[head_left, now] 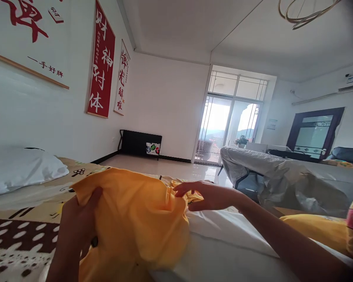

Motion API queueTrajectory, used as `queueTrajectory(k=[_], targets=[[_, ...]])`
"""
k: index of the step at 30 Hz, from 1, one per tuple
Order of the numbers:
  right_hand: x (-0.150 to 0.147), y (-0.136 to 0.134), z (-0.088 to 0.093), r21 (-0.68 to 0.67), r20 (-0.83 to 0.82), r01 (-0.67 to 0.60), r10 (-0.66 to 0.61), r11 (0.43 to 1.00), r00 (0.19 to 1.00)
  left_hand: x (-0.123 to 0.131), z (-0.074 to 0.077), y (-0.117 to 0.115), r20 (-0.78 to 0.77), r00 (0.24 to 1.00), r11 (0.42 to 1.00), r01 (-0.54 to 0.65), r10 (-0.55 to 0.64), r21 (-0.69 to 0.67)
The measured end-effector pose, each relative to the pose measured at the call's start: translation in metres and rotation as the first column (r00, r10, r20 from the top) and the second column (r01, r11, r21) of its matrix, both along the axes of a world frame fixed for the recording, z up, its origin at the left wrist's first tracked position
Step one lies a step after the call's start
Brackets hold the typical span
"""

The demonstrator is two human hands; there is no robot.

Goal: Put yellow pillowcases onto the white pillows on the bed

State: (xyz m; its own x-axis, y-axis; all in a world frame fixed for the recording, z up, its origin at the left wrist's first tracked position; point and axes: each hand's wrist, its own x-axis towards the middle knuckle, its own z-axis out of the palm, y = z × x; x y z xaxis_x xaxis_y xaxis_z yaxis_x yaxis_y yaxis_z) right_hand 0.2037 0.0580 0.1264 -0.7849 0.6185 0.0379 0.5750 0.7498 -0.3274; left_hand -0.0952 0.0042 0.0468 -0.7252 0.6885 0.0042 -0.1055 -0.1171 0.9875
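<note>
A yellow-orange cloth (135, 211), perhaps a pillowcase, is raised in front of me and hangs in soft folds. My left hand (79, 219) grips its left edge, thumb on the near side and fingers hidden behind. At the cloth's right side, my right hand (206, 196) is stretched out with curved fingers, the thumb apart from them. Its fingertips are at the gathered part of the cloth; whether they press on it I cannot tell. Below my right forearm lies a smooth white fabric surface (223, 243), partly covered by the cloth.
A white pillow (26, 168) rests at left on the patterned bedding (17, 235). Yellow fabric (317, 229) lies at right. Beyond stands furniture under a plastic cover (282, 172). A black folded frame (139, 143) leans by the far wall, near a glass door (214, 125).
</note>
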Motion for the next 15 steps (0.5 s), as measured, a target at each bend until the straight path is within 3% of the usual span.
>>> queueTrajectory(k=[4,7,9,12,15], targets=[[0.006,-0.012,-0.028,0.140,0.190,0.125,-0.150,0.982,0.970,-0.007,-0.007,0.008,-0.003,1.000,0.998,0.015,-0.015,0.061],[-0.010,-0.014,-0.050,0.329,0.087,0.189,-0.229,0.925,0.969,-0.010,-0.017,0.015,-0.076,0.995,0.994,0.068,-0.062,0.081],[-0.024,-0.008,-0.063,0.445,0.015,0.181,-0.209,0.877,0.978,-0.009,-0.019,0.016,-0.110,0.992,0.995,0.075,-0.068,0.063],[-0.042,0.007,-0.078,0.512,-0.072,0.168,-0.152,0.842,0.986,-0.005,-0.016,0.012,-0.076,0.995,0.995,0.071,-0.066,0.066],[-0.052,0.023,-0.082,0.547,-0.187,0.305,-0.242,0.779,0.952,0.000,-0.012,0.007,0.047,0.999,0.997,0.007,-0.011,0.083]])
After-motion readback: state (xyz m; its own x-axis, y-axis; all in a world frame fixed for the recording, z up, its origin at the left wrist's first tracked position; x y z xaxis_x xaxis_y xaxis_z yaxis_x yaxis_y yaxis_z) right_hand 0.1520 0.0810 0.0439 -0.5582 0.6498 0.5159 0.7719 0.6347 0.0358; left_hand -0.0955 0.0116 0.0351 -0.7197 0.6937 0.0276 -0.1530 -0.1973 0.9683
